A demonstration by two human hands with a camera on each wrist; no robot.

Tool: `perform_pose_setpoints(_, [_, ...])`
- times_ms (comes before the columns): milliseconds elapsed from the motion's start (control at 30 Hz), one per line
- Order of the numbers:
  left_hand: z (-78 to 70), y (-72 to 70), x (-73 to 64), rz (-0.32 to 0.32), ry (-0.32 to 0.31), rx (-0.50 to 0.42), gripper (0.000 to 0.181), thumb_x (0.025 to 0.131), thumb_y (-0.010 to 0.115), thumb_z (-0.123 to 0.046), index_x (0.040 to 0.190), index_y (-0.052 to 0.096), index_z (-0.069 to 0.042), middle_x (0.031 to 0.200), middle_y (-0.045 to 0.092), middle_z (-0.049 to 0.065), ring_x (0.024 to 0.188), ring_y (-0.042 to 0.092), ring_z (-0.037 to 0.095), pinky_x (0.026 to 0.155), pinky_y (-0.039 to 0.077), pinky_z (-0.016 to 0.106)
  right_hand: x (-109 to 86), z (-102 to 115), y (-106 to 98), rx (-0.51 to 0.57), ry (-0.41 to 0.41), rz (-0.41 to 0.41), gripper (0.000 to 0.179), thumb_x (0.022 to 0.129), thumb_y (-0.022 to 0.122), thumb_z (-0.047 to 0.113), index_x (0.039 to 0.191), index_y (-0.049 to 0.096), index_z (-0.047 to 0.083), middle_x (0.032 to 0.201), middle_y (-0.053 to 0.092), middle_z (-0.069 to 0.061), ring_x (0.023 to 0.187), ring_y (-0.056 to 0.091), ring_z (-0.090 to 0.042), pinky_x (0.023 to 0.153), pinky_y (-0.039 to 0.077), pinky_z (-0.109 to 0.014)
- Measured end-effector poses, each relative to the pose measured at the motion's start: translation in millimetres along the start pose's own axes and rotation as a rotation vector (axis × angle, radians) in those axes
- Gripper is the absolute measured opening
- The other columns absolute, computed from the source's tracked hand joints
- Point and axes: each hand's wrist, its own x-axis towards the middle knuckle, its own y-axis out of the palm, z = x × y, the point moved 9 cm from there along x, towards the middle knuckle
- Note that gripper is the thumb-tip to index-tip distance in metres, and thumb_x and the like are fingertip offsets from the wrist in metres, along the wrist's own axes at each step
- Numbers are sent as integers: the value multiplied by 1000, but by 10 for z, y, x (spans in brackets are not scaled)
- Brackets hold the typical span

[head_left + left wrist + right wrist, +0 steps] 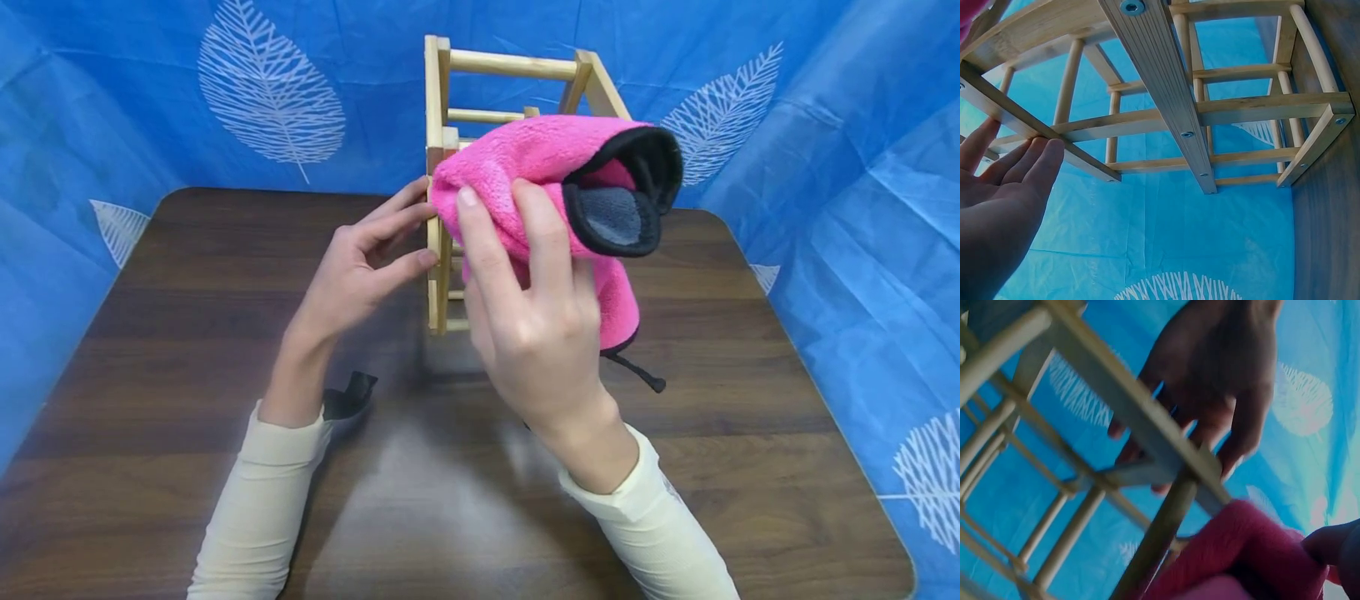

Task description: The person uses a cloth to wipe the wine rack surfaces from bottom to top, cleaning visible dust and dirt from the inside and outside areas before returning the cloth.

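My right hand [540, 333] grips a bunched pink cloth [570, 142] with black edging and a grey patch showing in its fold. The cloth hangs in front of a slatted wooden rack [435, 100] and hides much of it. Beside the rack's left upright, my left hand [337, 292] touches the wood with its fingertips and thumb. In the left wrist view, the fingers of the left hand [1004, 206] lie nearly straight against a rail. The right wrist view has the pink cloth [1241, 544] close to a rack dowel [1163, 544].
The rack stands on a dark wooden table [150, 358] near its far edge. Blue sheeting [390, 108] with white leaf prints surrounds the table. Below the cloth, a short black cord [637, 371] sticks out. A black strap [352, 396] shows by the left wrist.
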Motion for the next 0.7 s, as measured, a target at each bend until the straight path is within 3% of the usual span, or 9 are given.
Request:
perform_pose_setpoints(200, [-64, 24, 3, 16, 56, -2, 48, 89, 68, 3, 135, 58, 2, 149, 47, 5, 139, 40, 22, 103, 44, 36, -3, 90, 65, 45, -19, 27, 33, 93, 64, 7, 125, 64, -1, 117, 55, -28, 105, 58, -36, 78, 57, -42])
perform_pose_setpoints(467, [-52, 33, 12, 0, 8, 3, 49, 88, 67, 6, 135, 56, 6, 151, 44, 5, 139, 40, 19, 107, 40, 39, -1, 1, 1, 46, 68, -34, 33, 93, 64, 5, 125, 64, -2, 116, 54, -28, 108, 58, -37, 91, 53, -43])
perform_pose_setpoints(700, [-33, 13, 7, -11, -20, 27, 47, 88, 67, 2, 134, 57, 6, 151, 44, 5, 138, 40, 16, 109, 38, 36, -19, -87, -75, 33, 109, -86, 32, 92, 65, 4, 123, 64, -3, 130, 52, -32, 126, 51, -39, 99, 48, -45])
